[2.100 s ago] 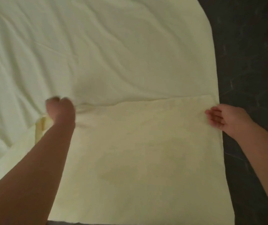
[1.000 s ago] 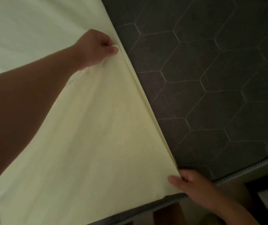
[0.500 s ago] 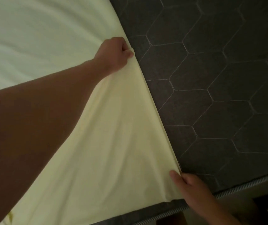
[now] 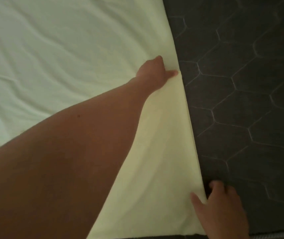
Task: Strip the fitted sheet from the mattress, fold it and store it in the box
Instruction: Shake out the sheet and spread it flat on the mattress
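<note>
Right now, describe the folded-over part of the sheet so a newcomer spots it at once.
The dark hexagon-quilted mattress fills the right; a pale sheet covers the left. The folded-over layer is the near panel whose straight edge runs between the left hand and right hand. Unlike the wrinkled, greenish sheet beyond, it is smooth and yellower.

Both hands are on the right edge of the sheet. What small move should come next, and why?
Probably lift that edge and carry it leftward for the next fold. The left hand grips the fitted sheet farther along, the right hand pinches its near corner, and the edge lies straight on the mattress.
</note>
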